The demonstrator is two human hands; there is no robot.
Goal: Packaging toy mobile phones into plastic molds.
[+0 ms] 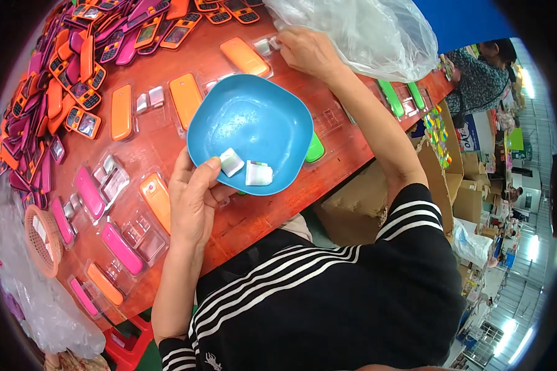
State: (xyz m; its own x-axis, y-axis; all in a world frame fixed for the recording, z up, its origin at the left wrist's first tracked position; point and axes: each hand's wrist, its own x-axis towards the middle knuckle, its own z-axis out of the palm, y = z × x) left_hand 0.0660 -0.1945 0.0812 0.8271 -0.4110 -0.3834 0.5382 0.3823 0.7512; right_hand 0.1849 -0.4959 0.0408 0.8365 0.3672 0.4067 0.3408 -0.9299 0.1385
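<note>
Left hand [195,198] gripping blue bowl's [254,117] near-left rim; right hand [306,52], fingers curled, far right, touching small pieces [267,44] beside clear bag [365,31].

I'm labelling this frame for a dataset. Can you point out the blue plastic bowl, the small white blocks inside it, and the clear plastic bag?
Blue plastic bowl [254,117]: head view, bare inner floor.
Small white blocks [258,174]: head view, right block's top.
Clear plastic bag [371,34]: head view, crumpled middle.
</note>
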